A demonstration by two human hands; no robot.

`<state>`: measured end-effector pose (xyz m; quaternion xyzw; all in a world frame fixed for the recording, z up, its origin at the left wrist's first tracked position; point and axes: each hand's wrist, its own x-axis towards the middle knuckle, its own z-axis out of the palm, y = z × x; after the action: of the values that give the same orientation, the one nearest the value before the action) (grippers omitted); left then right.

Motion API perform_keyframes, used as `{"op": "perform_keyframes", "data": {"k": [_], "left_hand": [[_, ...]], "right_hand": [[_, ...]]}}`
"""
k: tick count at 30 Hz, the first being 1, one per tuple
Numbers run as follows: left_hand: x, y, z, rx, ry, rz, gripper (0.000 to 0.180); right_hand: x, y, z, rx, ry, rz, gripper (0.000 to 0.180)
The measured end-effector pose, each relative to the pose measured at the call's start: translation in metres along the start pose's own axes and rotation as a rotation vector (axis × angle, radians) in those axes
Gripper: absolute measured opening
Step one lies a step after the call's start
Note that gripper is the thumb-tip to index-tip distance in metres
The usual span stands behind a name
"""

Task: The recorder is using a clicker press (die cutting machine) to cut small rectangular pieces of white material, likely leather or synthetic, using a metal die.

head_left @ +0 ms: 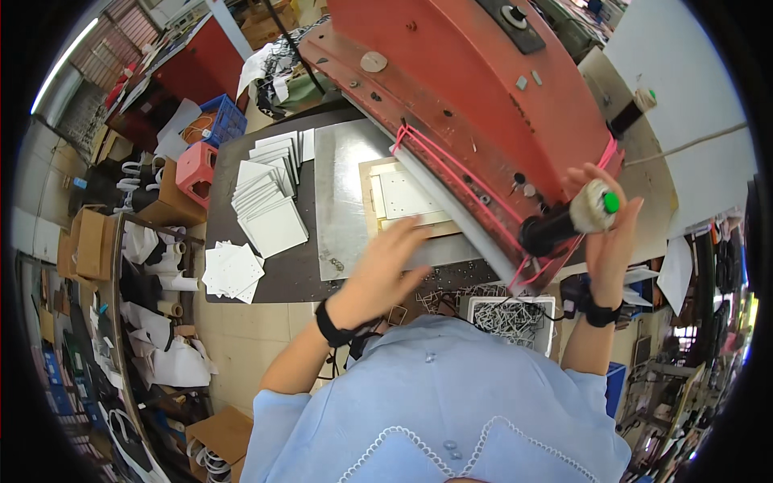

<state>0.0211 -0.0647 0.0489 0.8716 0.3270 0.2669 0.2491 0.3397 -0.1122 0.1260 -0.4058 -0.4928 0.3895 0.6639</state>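
My left hand (382,270) is open, fingers apart, at the near edge of a white punched sheet (405,193). Its fingertips reach the sheet's lower border; whether they touch it I cannot tell. The sheet lies within a pale rectangular frame (439,229) on a metal plate (342,193), partly under the edge of a large red press (451,72). At the press's right end, my right hand (608,249) is beside and partly behind a lever handle (590,211) with a whitish wrapped grip and green tip. Its fingers are stretched and spread, not closed round the grip.
Left of the plate are fanned white sheets (274,213) and a smaller pile of punched sheets (233,271). A white tray of small scraps (507,320) sits close to my body. Pink cord (467,173) runs along the press. A red stool (195,173) stands at the left.
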Motion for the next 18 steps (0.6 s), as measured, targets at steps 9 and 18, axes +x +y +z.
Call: {"op": "perform_keyframes", "data": {"k": [9, 18], "left_hand": [[0.001, -0.045, -0.004, 0.233, 0.087, -0.058, 0.05], [-0.002, -0.053, 0.002, 0.257, 0.074, -0.065, 0.047]], "right_hand": [[0.039, 0.017, -0.033, 0.029, 0.332, -0.144, 0.062], [0.01, 0.083, 0.017, -0.992, 0.161, -0.264, 0.028]]}}
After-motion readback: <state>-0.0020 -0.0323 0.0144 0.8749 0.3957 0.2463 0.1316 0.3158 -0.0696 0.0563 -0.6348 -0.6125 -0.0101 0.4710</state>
